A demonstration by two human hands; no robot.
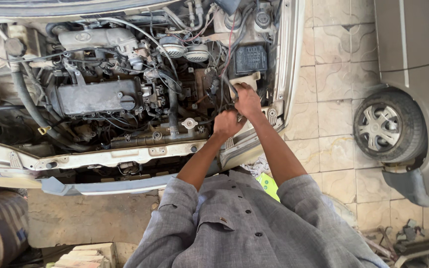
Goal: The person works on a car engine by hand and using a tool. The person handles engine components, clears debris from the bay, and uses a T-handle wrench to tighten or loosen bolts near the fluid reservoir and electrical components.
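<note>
Gripping at the right front corner of the engine bay, both hands sit close together, almost touching. Right hand (248,100) is curled tight, fingers closed around a bundle of dark wires (224,87) that runs up and away from the grip toward the black fuse box (250,59); exact item inside the fist is hidden by the knuckles. Left hand (227,124) sits just below and to the left of the right one, also fisted, knuckles up, seemingly closed on the lower part of the same wires, though what it pinches cannot be told for sure. Both forearms are bare, sleeves of the grey shirt (234,223) pushed up to the elbows, arms reaching forward and converging in a V at the grip. Wrists bent slightly down into the bay. Just left of the grip: a round metal radiator cap (189,123) on the front crossmember. Further left: the black engine cover (98,97) with its oil filler cap. Right of the grip: the pale fender edge (285,74), then tiled floor (333,99). Well off to the right: a wheel (386,126) of a second, grey car.
</note>
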